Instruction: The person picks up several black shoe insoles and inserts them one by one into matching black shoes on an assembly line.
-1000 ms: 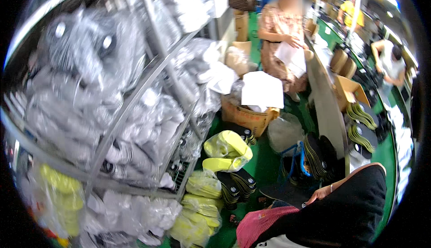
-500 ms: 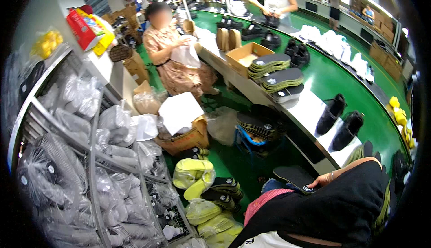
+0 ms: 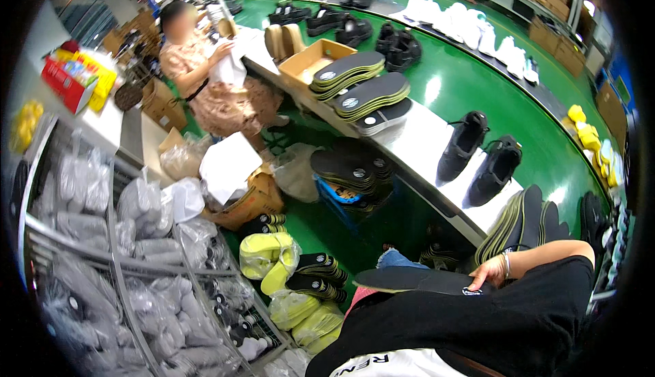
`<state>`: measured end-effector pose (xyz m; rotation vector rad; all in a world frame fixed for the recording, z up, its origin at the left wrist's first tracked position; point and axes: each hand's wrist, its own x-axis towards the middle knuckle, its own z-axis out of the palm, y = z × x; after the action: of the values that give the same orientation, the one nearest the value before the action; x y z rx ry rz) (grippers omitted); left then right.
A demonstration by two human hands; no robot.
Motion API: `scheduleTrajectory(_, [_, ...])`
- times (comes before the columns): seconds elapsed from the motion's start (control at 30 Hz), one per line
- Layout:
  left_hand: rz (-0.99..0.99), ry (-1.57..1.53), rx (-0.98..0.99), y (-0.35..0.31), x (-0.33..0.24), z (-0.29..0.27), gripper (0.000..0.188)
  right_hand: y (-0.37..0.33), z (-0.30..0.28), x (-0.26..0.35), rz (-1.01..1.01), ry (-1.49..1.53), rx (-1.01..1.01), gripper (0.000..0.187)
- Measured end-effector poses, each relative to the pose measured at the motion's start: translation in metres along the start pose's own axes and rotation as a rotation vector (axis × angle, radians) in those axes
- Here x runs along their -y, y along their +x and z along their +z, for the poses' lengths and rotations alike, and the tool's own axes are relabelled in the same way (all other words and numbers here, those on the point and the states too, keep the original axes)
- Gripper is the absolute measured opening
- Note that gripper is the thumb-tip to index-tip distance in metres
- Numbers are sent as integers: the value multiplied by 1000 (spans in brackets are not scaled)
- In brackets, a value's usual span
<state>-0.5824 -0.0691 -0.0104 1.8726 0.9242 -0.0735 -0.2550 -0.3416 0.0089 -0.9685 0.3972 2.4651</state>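
A black insole (image 3: 409, 281) lies across my lap in front of my black shirt. My right hand (image 3: 488, 274), with a band on its wrist, grips the insole at one end. The thumb and fingers close over the edge beside a small white round mark. My left hand is out of view. On the white bench next to my right forearm, a row of black and green insoles (image 3: 513, 223) stands on edge. Farther along sits a pair of black shoes (image 3: 481, 162).
Stacked insoles (image 3: 372, 97) and a cardboard box (image 3: 316, 63) occupy the bench. A blue stool (image 3: 341, 203) holds more insoles. Bagged yellow-green insoles (image 3: 269, 257) lie on the floor by a metal rack (image 3: 116, 261) of bagged goods. A seated co-worker (image 3: 211, 83) holds something white.
My view has swung, so the bench and rack sit farther left. The insole has come nearer my body and turned more level, still in my right hand.
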Motion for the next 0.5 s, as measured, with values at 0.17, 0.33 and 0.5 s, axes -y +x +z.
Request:
scheduleTrajectory(0.17, [-24, 75, 56, 21, -25, -3, 17, 3, -38, 52, -99, -303, 25, 35])
scheduleTrajectory(0.33, [-43, 192, 123, 33, -56, -17, 17, -33, -17, 115, -273, -498, 170, 36])
scheduleTrajectory(0.5, [65, 295, 1, 33, -161, -64, 18, -98, -5, 150, -625, -574, 92, 37])
